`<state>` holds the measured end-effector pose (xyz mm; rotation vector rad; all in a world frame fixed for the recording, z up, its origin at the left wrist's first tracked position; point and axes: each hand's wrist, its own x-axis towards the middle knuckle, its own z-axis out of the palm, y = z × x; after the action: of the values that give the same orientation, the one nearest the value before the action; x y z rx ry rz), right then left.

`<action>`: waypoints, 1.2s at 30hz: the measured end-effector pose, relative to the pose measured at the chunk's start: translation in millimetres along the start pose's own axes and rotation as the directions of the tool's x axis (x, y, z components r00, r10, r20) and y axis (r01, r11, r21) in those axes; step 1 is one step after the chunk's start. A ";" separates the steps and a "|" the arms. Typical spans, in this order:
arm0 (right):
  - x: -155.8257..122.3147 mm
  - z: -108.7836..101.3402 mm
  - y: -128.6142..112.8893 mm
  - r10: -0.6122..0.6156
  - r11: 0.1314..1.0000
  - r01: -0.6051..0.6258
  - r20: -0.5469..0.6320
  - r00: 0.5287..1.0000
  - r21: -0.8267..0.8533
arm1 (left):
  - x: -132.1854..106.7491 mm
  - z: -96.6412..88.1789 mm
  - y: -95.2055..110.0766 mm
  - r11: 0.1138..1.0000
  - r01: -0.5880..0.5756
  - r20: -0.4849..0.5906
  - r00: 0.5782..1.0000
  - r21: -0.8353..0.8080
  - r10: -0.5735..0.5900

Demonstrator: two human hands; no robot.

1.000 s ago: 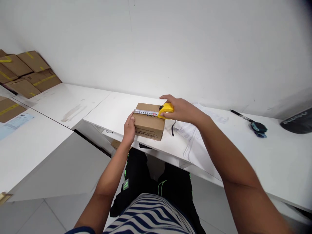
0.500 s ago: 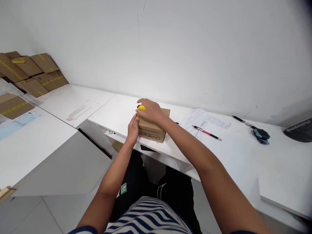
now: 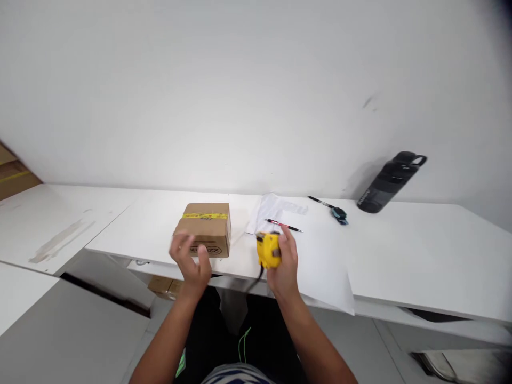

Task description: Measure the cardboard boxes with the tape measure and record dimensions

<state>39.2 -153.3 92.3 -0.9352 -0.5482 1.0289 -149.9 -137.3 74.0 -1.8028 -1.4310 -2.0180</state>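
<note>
My right hand (image 3: 287,261) is closed around a yellow tape measure (image 3: 268,249), held above the front part of the white table (image 3: 400,256). A dark strap dangles from the tape measure. My left hand (image 3: 192,262) has its fingers apart and holds nothing; it is a little blurred, in front of a small cardboard box (image 3: 208,226). Yellow tape runs across the top of that box, and dark print marks its front side, which my left hand partly covers.
Right of the box lie crumpled white paper (image 3: 272,207), a red and black pen (image 3: 284,225) and a white sheet (image 3: 324,266). Farther right are a dark watch (image 3: 339,215) and a tilted-looking black bottle (image 3: 382,184). Cardboard boxes (image 3: 14,173) are stacked at far left.
Both hands have come away from the box. The right hand has carried the tape measure rightward and toward me, and the left hand has opened. My view has turned right.
</note>
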 end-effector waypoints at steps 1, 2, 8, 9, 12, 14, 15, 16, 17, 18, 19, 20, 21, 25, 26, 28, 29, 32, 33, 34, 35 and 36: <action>-8.0 -18.1 6.8 0.114 0.992 -0.111 -0.060 0.992 0.055 | -13.9 5.8 12.5 0.993 0.015 0.161 0.987 -0.115 0.003; -16.5 -33.3 14.0 0.191 0.978 -0.181 -0.100 0.977 0.102 | -27.8 13.5 25.2 0.972 0.113 0.382 0.924 -0.207 -0.026; -47.1 -71.8 35.9 0.036 0.992 -0.048 -0.100 0.994 -0.117 | -64.0 70.4 74.3 0.551 0.831 0.971 0.185 -0.074 -0.149; -41.1 -75.1 32.3 -0.061 0.968 0.042 -0.068 0.996 -0.247 | -59.1 77.0 74.7 0.537 0.841 0.970 0.179 -0.065 -0.163; 5.1 -86.5 9.9 -0.346 0.758 0.267 -0.021 0.938 -0.595 | -34.1 94.6 62.2 0.676 0.730 0.967 0.233 -0.102 -0.105; 52.7 -92.4 -7.1 -0.352 0.622 0.263 0.037 0.935 -0.738 | -17.2 110.3 46.0 0.781 0.615 0.972 0.229 -0.107 -0.047; 77.4 -93.7 -13.3 -0.257 0.548 0.232 0.102 0.961 -0.803 | -10.9 120.2 36.8 0.814 0.572 0.971 0.235 -0.097 -0.050; 100.8 -93.6 -17.2 -0.121 0.446 0.195 0.157 0.980 -0.873 | -6.5 131.2 27.5 0.837 0.541 0.965 0.252 -0.084 -0.067; 121.6 -92.3 -18.4 -0.031 0.313 0.162 0.161 0.986 -0.936 | -3.9 142.7 18.7 0.842 0.534 0.959 0.270 -0.073 -0.088; 138.9 -90.3 -17.1 0.026 0.178 0.143 0.150 0.988 -0.974 | -3.2 153.9 10.7 0.834 0.548 0.951 0.290 -0.070 -0.111; 152.3 -88.1 -13.7 0.071 0.060 0.153 0.157 0.985 -0.986 | -3.7 164.1 3.8 0.818 0.570 0.940 0.314 -0.071 -0.137; 161.9 -86.2 -9.2 0.092 -0.024 0.171 0.168 0.982 -0.985 | -5.2 172.6 -2.0 0.807 0.586 0.925 0.342 -0.072 -0.166; 168.1 -85.0 -4.5 0.099 -0.071 0.187 0.180 0.979 -0.980 | -7.2 179.3 -6.7 0.808 0.585 0.904 0.378 -0.067 -0.199; 169.1 -88.7 3.6 0.035 -0.083 0.221 0.219 0.975 -0.972 | -14.4 188.4 -18.0 0.890 0.456 0.804 0.523 0.017 -0.284; 165.9 -90.1 2.7 -0.013 -0.014 0.212 0.212 0.977 -0.977 | -15.5 188.2 -19.6 0.900 0.435 0.790 0.540 0.033 -0.290; 157.4 -91.3 1.4 -0.126 0.240 0.223 0.198 0.972 -0.945 | -17.0 187.5 -21.7 0.904 0.426 0.777 0.557 0.037 -0.295; 152.4 -90.8 2.2 -0.166 0.382 0.248 0.198 0.966 -0.890 | -17.6 187.0 -22.1 0.905 0.424 0.770 0.567 0.030 -0.291; 137.7 -87.1 13.5 -0.167 0.654 0.285 0.234 0.958 -0.701 | -19.4 184.9 -21.0 0.933 0.360 0.734 0.625 0.029 -0.264; 133.9 -86.1 19.2 -0.139 0.706 0.266 0.241 0.961 -0.656 | -19.9 183.7 -20.1 0.944 0.327 0.722 0.641 0.049 -0.260; 131.2 -85.6 24.8 -0.107 0.747 0.236 0.238 0.965 -0.621 | -20.3 182.3 -19.1 0.951 0.301 0.715 0.647 0.077 -0.263; 129.5 -85.7 29.9 -0.085 0.777 0.212 0.236 0.968 -0.592 | -20.6 180.8 -18.1 0.953 0.285 0.715 0.645 0.105 -0.272; 128.8 -86.2 34.0 -0.073 0.794 0.204 0.243 0.967 -0.573 | -20.9 179.3 -17.3 0.952 0.279 0.719 0.635 0.127 -0.282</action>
<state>145.3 -64.5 14.6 -1.3218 -1.1491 0.8305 -21.7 -19.1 24.1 -2.7196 -2.0014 -1.3822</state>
